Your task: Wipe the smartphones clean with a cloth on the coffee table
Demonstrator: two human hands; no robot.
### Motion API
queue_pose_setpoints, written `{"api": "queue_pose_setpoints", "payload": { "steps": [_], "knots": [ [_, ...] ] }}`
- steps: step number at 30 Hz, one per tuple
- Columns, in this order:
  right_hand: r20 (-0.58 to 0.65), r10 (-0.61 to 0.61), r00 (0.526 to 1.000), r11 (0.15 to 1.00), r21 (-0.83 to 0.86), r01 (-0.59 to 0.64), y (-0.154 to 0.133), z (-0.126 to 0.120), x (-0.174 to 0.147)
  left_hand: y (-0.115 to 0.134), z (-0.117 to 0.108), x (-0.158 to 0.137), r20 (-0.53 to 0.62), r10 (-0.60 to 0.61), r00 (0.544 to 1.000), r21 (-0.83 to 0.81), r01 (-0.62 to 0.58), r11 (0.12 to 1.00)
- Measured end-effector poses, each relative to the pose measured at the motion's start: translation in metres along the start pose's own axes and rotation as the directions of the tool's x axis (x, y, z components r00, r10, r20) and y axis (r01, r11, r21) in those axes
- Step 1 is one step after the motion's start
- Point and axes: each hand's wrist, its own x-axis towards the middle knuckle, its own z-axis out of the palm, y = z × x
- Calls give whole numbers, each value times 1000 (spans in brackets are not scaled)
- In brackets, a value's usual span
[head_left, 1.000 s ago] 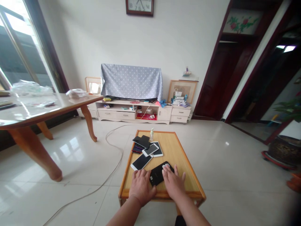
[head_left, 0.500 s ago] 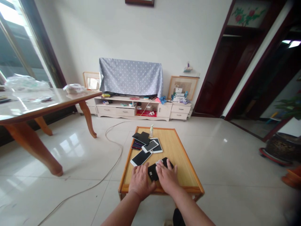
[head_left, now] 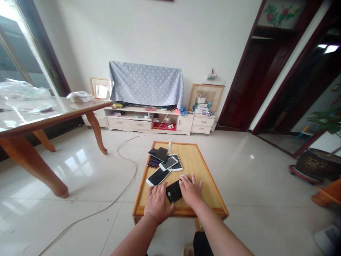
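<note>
The left hand (head_left: 157, 202) lies at the black phone's eight o'clock, fingers slightly apart, thumb stretched towards its near edge; a white-framed phone (head_left: 158, 176) sits at ten o'clock; the black phone (head_left: 173, 192) rests flat on the small table (head_left: 195, 158); it should prove light, stiff and slick, likely to crack if dropped, so its long side edges look best to hold; at three o'clock the right hand (head_left: 191, 192) covers its far end, fingers spread, something white at the tips.

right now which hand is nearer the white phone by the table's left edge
Left. The left hand is just this side of the white phone; the right hand is farther right, over the black phone.
</note>
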Motion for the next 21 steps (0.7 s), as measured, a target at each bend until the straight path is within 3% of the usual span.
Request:
{"api": "queue_pose_setpoints", "payload": {
  "steps": [5,7,11,13,15,18,21],
  "knots": [
    [40,-259,965,966,12,259,-16,13,-19,-1,3,0,-10,-3,1000,4,3,1000],
    [39,-219,975,976,2,219,-12,11,-15,0,1,1,2,-4,1000,9,4,1000],
    [2,12,1000,999,-37,-11,2,-1,3,1,-3,0,19,-1,1000,14,0,1000],
    [2,18,1000,999,-42,-18,0,-1,1,1,-2,0,18,-7,1000,12,7,1000],
    [22,-90,996,996,-22,91,-10,4,-12,0,0,-1,15,-15,1000,6,15,1000],
    [59,-308,950,951,39,306,-26,14,-35,-2,4,-1,19,-17,1000,4,17,1000],
    [59,-323,945,946,39,321,-23,15,-41,-2,5,-2,0,-21,1000,14,21,1000]
  ]
}}
